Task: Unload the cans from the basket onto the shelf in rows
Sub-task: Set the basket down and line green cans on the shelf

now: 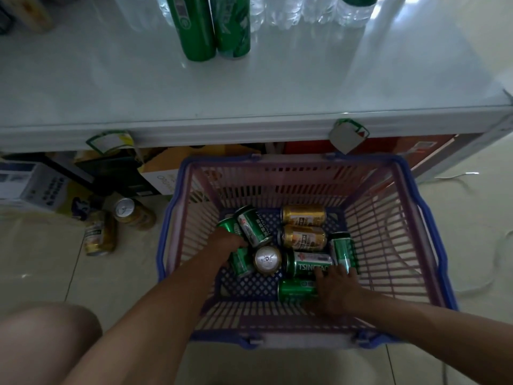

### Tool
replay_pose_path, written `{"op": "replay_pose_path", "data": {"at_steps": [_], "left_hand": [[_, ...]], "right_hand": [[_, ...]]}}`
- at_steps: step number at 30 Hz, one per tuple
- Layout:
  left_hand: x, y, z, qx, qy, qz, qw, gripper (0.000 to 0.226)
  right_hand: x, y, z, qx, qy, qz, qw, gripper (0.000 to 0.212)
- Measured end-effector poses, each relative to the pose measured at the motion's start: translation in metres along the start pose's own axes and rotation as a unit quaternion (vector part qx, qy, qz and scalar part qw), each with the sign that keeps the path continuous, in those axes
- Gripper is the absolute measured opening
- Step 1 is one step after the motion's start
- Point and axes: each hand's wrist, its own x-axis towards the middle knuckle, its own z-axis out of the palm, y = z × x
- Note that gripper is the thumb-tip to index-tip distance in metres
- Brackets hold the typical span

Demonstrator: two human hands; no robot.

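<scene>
Head view, basket: a plastic shopping basket [388,218] with a blue rim and pinkish slatted walls stands on the tiled floor [41,259], directly in front of the shelf [249,87]. Loose cans lie on the basket bottom: several green cans, two gold cans [304,227] lying side by side toward the far wall, and one can standing upright with its silver top [267,259] facing the camera.

Head view, hands: both bare forearms reach down into the basket. The left hand [226,241] rests on a green can [240,262] at the left of the pile; its fingers are curled over the can, but a firm grip cannot be confirmed. The right hand [337,287] lies across a green can [297,290] near the front wall, with its fingers [342,272] spread and touching a green Tsingtao can [311,263] just beyond; whether they grip either can cannot be told.

Head view, shelf: two tall green cans [213,26] stand upright, touching each other, toward the back of the white shelf top. Clear water bottles [305,9] stand behind them to the right. Two price tags [111,141] hang from the front edge.

Head view, floor: two gold cans [116,226] lie left of the basket, outside it.
</scene>
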Motion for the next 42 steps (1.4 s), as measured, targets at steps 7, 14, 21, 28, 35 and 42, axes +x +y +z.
{"op": "replay_pose_path", "data": {"at_steps": [7, 14, 21, 28, 35, 42], "left_hand": [[-0.048, 0.043, -0.028, 0.148, -0.096, -0.01, 0.984, 0.064], [-0.073, 0.07, -0.045, 0.261, -0.152, -0.025, 0.953, 0.091], [-0.064, 0.064, -0.026, 0.324, -0.153, -0.025, 0.933, 0.092], [-0.086, 0.078, -0.042, 0.329, -0.177, 0.001, 0.928, 0.088], [-0.161, 0.116, -0.083, 0.356, -0.2, 0.134, 0.903, 0.073], [-0.224, 0.179, -0.112, 0.316, -0.203, 0.281, 0.883, 0.068]], "right_hand": [[0.004, 0.007, -0.001, 0.012, -0.012, -0.022, 1.0, 0.099], [0.003, 0.008, -0.001, 0.091, -0.042, -0.029, 0.995, 0.102], [0.003, 0.007, -0.005, 0.046, -0.092, -0.056, 0.993, 0.103], [-0.031, 0.021, -0.063, 0.221, -0.156, -0.073, 0.96, 0.1], [-0.123, 0.108, -0.14, 0.322, -0.062, -0.126, 0.936, 0.097], [-0.141, 0.126, -0.188, 0.569, 0.017, -0.256, 0.781, 0.067]]}}
